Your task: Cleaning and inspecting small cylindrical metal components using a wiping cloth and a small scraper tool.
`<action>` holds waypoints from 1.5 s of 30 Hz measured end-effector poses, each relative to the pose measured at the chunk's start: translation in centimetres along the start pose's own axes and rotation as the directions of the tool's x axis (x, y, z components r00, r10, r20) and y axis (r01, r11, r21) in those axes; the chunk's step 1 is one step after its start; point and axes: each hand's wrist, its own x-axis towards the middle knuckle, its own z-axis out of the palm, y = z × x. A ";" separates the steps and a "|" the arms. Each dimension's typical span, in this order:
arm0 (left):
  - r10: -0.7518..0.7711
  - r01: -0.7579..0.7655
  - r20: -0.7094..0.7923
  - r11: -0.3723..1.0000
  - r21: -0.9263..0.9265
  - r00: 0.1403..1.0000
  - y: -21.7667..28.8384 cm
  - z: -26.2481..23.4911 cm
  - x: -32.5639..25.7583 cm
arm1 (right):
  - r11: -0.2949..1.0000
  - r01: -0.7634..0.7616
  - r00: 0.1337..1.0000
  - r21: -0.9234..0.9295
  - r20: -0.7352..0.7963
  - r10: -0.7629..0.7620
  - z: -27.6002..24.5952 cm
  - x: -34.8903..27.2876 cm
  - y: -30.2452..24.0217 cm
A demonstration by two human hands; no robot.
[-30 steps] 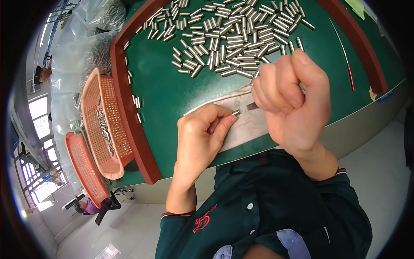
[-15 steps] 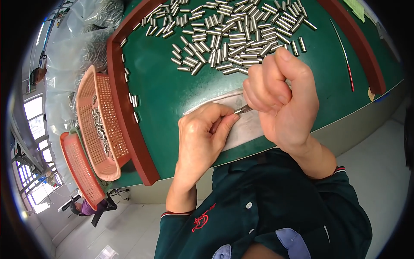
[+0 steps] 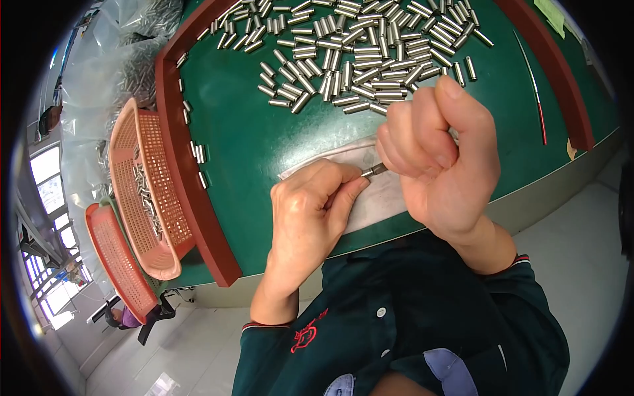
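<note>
The left hand has thumb and forefinger closed on a small metal tube, whose end sticks out just past the fingertips toward the right hand. That hand's fingers are curled shut around a dark tool, its tip meeting the tube's end; whether it sits inside, I cannot tell. Both are over a pale cloth on the green worktop, near a pile of cylinders.

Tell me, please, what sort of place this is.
Probably a factory workshop: many small metal cylinders lie loose on a green worktop, and clear bags and a pink basket beside it hold more metal pieces.
</note>
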 end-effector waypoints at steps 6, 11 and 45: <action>0.024 -0.023 0.021 0.999 -0.044 1.000 -0.3 -0.1 0.2 | 0.996 0.022 0.998 -0.088 0.068 -0.016 0.1 -0.2 0.2; 0.004 0.000 0.073 0.998 -0.067 0.997 -0.3 -0.5 0.4 | 0.991 -0.028 0.996 -0.132 0.086 0.040 0.2 -0.4 0.1; -0.135 0.259 0.235 0.207 -0.943 0.963 -1.9 -1.4 -0.1 | 0.996 0.080 0.995 0.023 0.050 -0.082 -1.3 -0.9 0.3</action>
